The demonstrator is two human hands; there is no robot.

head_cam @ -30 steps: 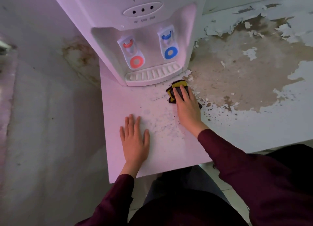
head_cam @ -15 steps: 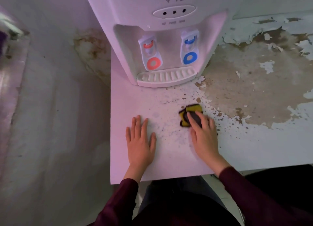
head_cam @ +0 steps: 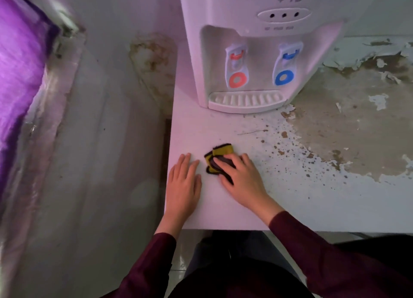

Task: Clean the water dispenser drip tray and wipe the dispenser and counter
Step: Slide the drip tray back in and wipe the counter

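Note:
A white water dispenser [head_cam: 257, 18] stands at the back of the white counter [head_cam: 223, 213], with a red tap [head_cam: 237, 69] and a blue tap [head_cam: 287, 64]. Its slotted drip tray [head_cam: 245, 100] sits in place at the base. My right hand [head_cam: 242, 179] presses a folded yellow and black cloth [head_cam: 218, 156] flat on the counter, fingers over its rear part. Just left of the cloth, my left hand [head_cam: 183, 181] lies flat on the counter with fingers apart and holds nothing.
The counter's paint is peeled and speckled brown [head_cam: 348, 128] to the right of the dispenser. A stained wall [head_cam: 152, 58] drops away left of the counter edge. Something purple and blurred [head_cam: 17, 74] fills the far left.
My right hand has slid the cloth from beside the drip tray toward me and to the left, close to my left hand. The left hand has stayed flat in place.

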